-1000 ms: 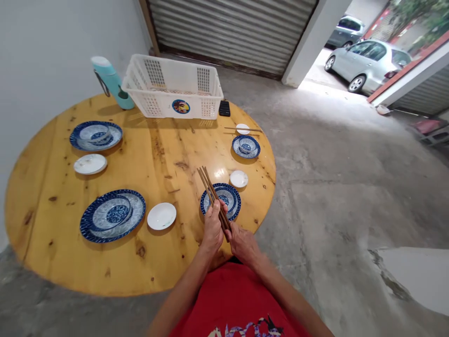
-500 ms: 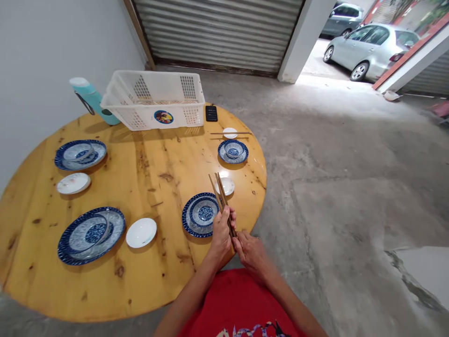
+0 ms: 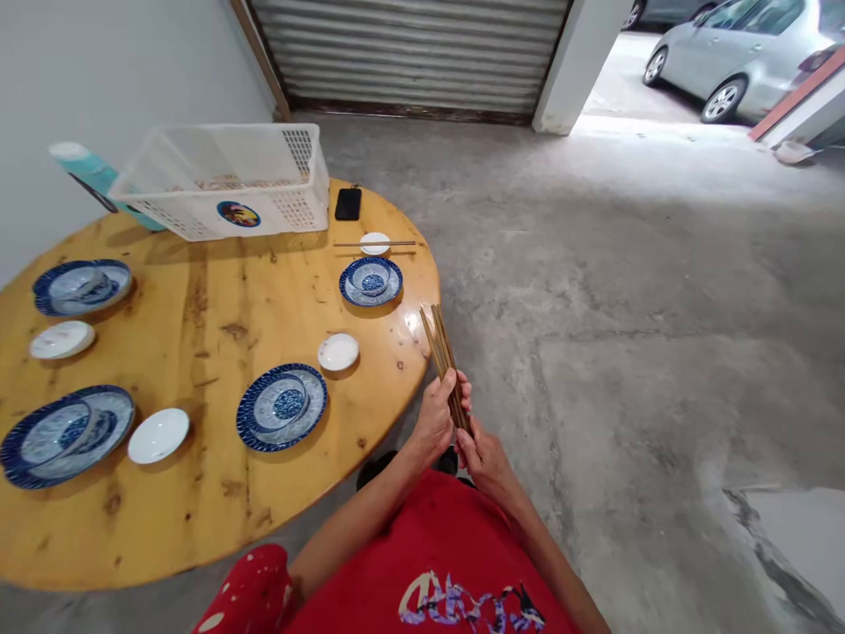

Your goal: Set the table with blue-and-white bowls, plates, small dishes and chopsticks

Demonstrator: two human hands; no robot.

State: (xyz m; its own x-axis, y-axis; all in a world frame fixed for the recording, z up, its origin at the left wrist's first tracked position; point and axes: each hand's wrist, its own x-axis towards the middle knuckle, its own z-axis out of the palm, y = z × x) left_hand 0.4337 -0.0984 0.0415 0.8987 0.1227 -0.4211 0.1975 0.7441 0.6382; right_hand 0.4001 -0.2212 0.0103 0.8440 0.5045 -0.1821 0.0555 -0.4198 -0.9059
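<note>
A bundle of brown wooden chopsticks (image 3: 444, 343) points up and away from me, just off the table's right edge. My left hand (image 3: 437, 414) is closed around its middle. At the near ends, my right hand (image 3: 481, 453) pinches the same chopsticks. Closest on the table is a blue-rimmed plate (image 3: 249, 414) with a patterned glass-like bowl (image 3: 289, 403) on it. A small white dish (image 3: 339, 352) lies behind that plate. Farther back, another blue plate with a bowl (image 3: 371, 280) sits in front of a white dish (image 3: 375, 238) with a pair of chopsticks (image 3: 396, 243) across it.
The round wooden table (image 3: 217, 370) carries more blue plates with bowls (image 3: 69, 431) and white dishes (image 3: 158, 436) at left. A white plastic basket (image 3: 191, 207), a turquoise bottle (image 3: 99, 176) and a black phone (image 3: 348, 204) stand along the back. Concrete floor (image 3: 561, 291) lies right.
My view and body have shifted right, so the table sits farther left. Both hands, still on the chopsticks, have moved from over the near plate to beyond the table's edge.
</note>
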